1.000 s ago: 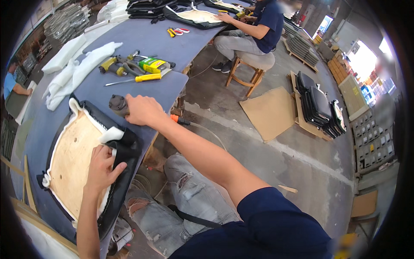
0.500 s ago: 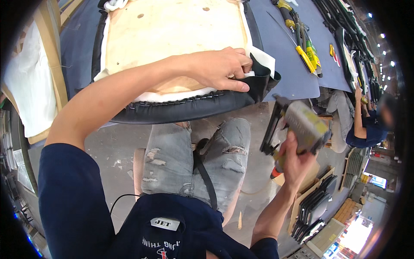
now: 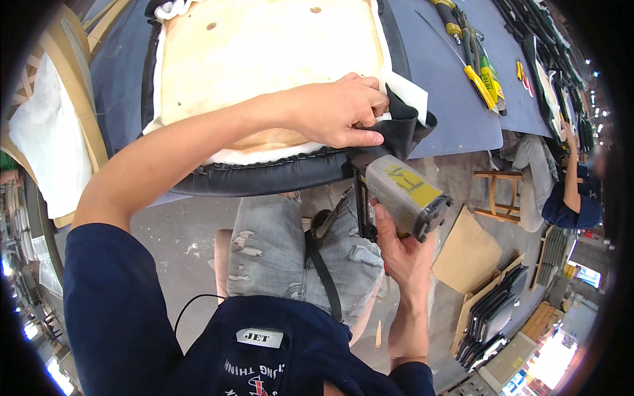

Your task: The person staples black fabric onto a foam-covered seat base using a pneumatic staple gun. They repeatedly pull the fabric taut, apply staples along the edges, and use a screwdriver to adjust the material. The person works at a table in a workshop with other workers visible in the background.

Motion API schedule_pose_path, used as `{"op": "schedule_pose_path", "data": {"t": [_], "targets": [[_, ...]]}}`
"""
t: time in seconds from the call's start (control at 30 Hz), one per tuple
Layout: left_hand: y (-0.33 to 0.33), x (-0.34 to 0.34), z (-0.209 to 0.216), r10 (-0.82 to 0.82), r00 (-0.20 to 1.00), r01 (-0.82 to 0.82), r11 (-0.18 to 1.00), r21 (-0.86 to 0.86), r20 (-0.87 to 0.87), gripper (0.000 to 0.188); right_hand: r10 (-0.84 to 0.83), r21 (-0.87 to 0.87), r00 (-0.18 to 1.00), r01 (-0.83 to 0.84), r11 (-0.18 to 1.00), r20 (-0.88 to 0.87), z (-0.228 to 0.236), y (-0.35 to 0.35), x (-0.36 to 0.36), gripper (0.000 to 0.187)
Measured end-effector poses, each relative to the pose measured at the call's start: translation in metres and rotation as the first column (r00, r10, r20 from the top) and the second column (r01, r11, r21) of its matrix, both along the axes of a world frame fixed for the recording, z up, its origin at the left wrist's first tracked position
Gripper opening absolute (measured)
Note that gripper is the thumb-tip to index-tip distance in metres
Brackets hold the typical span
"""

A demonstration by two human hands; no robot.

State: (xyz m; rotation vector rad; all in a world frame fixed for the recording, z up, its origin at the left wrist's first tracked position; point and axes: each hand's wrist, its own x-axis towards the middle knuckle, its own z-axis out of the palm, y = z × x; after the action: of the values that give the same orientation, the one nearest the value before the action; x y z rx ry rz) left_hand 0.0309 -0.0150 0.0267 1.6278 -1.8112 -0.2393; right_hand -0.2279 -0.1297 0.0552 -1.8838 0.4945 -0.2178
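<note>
A seat panel with a bare plywood board [image 3: 264, 53] lies face down on the table, its black upholstery cover [image 3: 264, 176] folded over the edge and fixed by a row of staples. White padding shows between board and cover. At the near right corner my left hand [image 3: 347, 112] pinches the bunched black cover, thumb pressing on the fold. My right hand [image 3: 403, 254] is wrapped round a grey pneumatic staple gun [image 3: 399, 191] with a yellow patch. The gun's nose is at the panel's edge, just below my left thumb; whether it touches is hidden.
On the blue-grey table [image 3: 456, 129] lie a yellow-handled screwdriver [image 3: 480, 88] and several other hand tools. White cloth and curved wooden frames [image 3: 72, 86] stand at left. A co-worker [image 3: 574, 191] is at the right, near a wooden stool [image 3: 495, 195]. Stacked black panels [image 3: 492, 317] rest on the floor.
My right hand has brought the staple gun leftward and up to the panel's corner. My left hand keeps its pinch on the cover.
</note>
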Motion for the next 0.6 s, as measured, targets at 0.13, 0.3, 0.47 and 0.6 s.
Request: {"op": "schedule_pose_path", "data": {"t": [0.13, 0.3, 0.47, 0.6], "targets": [[-0.002, -0.002, 0.004, -0.016, 1.000, 0.016, 1.000, 0.014, -0.002, 0.053, 0.125, -0.148, 0.989, -0.112, 0.983, 0.080, 0.010, 0.005, 0.010, 0.032], [-0.004, -0.007, 0.009, 0.032, 0.999, -0.033, 0.999, 0.016, 0.042, 0.050, 0.206, -0.219, 0.976, -0.187, 0.958, 0.070, 0.021, -0.011, 0.014, 0.057], [-0.004, -0.005, 0.010, 0.189, 0.944, -0.203, 0.979, -0.024, -0.272, 0.042, 0.129, -0.166, 0.984, -0.108, 0.980, 0.123, 0.003, -0.008, 0.010, 0.064], [-0.008, 0.003, 0.001, 0.281, 0.872, -0.360, 0.923, -0.135, -0.402, 0.035, 0.154, -0.202, 0.984, -0.133, 0.970, 0.093, 0.001, 0.003, -0.002, 0.064]]}}
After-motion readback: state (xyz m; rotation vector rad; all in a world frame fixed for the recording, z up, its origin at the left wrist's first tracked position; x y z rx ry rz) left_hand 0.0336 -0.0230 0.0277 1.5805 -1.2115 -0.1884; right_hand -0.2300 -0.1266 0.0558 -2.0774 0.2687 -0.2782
